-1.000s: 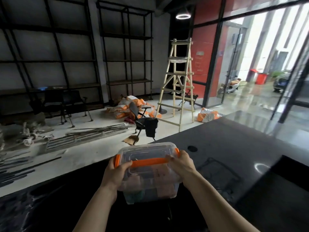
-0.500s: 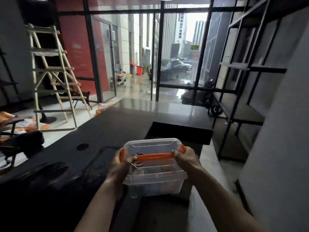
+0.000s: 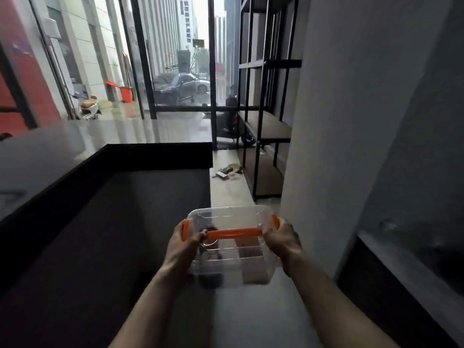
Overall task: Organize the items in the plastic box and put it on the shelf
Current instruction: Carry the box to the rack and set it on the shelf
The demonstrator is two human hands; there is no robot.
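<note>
A clear plastic box (image 3: 233, 262) with a lid, orange side clips and an orange handle (image 3: 232, 233) is held in the air in front of me. My left hand (image 3: 184, 243) grips its left side and my right hand (image 3: 282, 241) grips its right side. Dark and brownish items lie inside, blurred through the plastic. A black metal shelf unit (image 3: 266, 126) with brown boards stands ahead on the right, beyond the box.
A dark counter (image 3: 105, 212) with a raised black edge runs along my left. A grey wall (image 3: 351, 146) rises close on my right. A narrow concrete floor strip leads ahead, with small debris (image 3: 227, 172) near the shelf's foot. Glass walls and a scooter (image 3: 232, 126) lie beyond.
The view has swung right from the ladder and room to the aisle between counter and wall. The box stays in both hands and now hangs over the floor strip.
</note>
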